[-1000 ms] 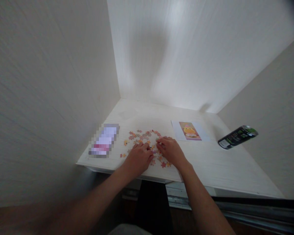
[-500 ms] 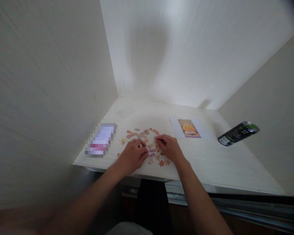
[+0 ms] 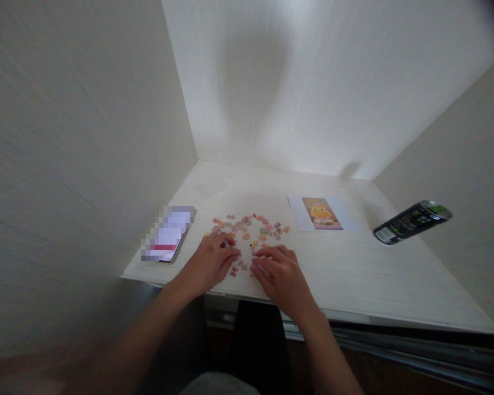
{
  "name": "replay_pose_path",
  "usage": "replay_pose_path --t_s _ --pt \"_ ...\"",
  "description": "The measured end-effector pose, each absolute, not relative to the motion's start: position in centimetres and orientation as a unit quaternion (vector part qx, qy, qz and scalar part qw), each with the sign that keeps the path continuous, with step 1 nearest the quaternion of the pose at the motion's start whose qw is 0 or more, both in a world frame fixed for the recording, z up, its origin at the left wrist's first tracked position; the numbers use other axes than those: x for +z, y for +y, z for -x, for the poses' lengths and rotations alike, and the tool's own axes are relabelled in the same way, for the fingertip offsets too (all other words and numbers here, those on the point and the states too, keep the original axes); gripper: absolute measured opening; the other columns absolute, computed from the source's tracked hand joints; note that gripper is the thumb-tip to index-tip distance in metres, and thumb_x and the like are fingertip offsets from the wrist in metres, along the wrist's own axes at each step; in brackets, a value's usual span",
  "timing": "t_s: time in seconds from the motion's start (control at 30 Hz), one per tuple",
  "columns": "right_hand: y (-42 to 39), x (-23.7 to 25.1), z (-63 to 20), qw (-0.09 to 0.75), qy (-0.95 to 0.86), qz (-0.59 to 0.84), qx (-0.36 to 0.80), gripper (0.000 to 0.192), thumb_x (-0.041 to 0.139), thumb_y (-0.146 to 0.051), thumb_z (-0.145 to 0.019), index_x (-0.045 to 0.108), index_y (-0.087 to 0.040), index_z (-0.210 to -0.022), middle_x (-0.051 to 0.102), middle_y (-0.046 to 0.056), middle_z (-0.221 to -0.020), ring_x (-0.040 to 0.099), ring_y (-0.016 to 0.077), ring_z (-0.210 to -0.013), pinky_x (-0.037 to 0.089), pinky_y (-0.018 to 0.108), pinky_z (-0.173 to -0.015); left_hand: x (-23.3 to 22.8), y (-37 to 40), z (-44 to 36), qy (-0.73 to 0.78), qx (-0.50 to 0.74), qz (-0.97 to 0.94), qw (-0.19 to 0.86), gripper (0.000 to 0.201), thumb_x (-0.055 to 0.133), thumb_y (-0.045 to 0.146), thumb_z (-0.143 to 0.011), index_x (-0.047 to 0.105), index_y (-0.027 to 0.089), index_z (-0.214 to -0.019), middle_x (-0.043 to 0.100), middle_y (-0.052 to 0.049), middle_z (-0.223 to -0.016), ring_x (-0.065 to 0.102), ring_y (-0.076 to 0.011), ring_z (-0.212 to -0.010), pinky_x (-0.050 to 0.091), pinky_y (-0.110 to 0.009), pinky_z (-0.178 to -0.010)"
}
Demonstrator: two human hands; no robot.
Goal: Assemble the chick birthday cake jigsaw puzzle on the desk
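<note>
Loose jigsaw puzzle pieces [image 3: 246, 236], in pink, orange, yellow and purple, lie scattered on the white table. At the near left of them is my left hand [image 3: 209, 259], fingers curled and thumb drawn in close to the index finger. Whatever sits between those fingertips is too small to make out. My right hand [image 3: 282, 274] rests low over the pieces on the near right. Its fingers are bent but apart, with the thumb below them, and the fingertips reach purple pieces. Both hands cover some of the pieces.
A printed picture [image 3: 321, 213] of a yellow figure in a pink hat lies behind and right of the pieces. Further right a dark can [image 3: 411, 222] stands on the table [image 3: 337, 280]. A phone [image 3: 169, 235] lies at the left. Pale walls [image 3: 271, 109] enclose the table.
My right hand has come nearer and a little left, its pinch loosened into spread fingers. My left hand has shifted slightly left. Pieces at the near edge have moved, some now under my right hand.
</note>
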State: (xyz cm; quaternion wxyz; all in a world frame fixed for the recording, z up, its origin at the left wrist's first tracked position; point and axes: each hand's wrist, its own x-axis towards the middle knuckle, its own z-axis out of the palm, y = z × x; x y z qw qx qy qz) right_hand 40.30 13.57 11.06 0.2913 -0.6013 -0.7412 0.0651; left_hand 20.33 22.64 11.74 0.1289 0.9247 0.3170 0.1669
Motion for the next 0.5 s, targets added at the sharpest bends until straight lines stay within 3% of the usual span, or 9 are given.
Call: replay_pose_path --t_s 0.13,0.27,0.37,0.5 --pt "11.2 10.4 -38.5 0.27 -0.739 0.616 0.045 0.014 0.058 -0.027 -0.09 0.069 -0.027 -0.098 0.067 0.002 -0.118 0.053 0.0252 -0.112 0.034 0.048 -0.098 11.7 22.3 -19.5 0.331 0.208 -0.913 0.113 0.024 0.049 0.021 -0.094 0.067 0.022 -0.11 0.061 -0.008 -0.115 0.056 -0.0234 -0.107 0.046 -0.043 -0.093" --pt "9.9 9.6 -38.4 0.268 -0.726 0.633 0.035 0.018 0.055 -0.03 -0.093 0.067 -0.027 -0.105 0.065 0.001 -0.124 0.051 0.0244 -0.12 0.029 0.049 -0.105 11.3 20.9 -17.9 0.366 0.229 -0.897 0.089 0.029 0.044 0.025 -0.096 0.062 0.019 -0.119 0.058 -0.01 -0.129 0.051 -0.0249 -0.122 0.041 -0.046 -0.105" --pt "9.2 9.2 -38.0 0.231 -0.725 0.648 0.029 0.029 0.05 -0.035 -0.095 0.062 -0.026 -0.119 0.057 0.003 -0.136 0.043 0.0269 -0.132 0.024 0.052 -0.109 10.9 19.4 -17.1 0.356 0.168 -0.917 0.07 0.04 0.045 0.033 -0.097 0.051 0.02 -0.134 0.043 -0.011 -0.147 0.038 -0.0268 -0.137 0.034 -0.048 -0.112" --pt "8.9 8.9 -36.5 0.184 -0.736 0.651 0.026 0.056 0.046 -0.047 -0.094 0.041 -0.021 -0.144 0.041 0.007 -0.15 0.027 0.032 -0.142 0.02 0.058 -0.112 10.7 18.2 -17.0 0.328 0.079 -0.94 0.046 0.06 0.048 0.048 -0.094 0.033 0.023 -0.147 0.026 -0.011 -0.157 0.02 -0.0293 -0.145 0.024 -0.053 -0.116"
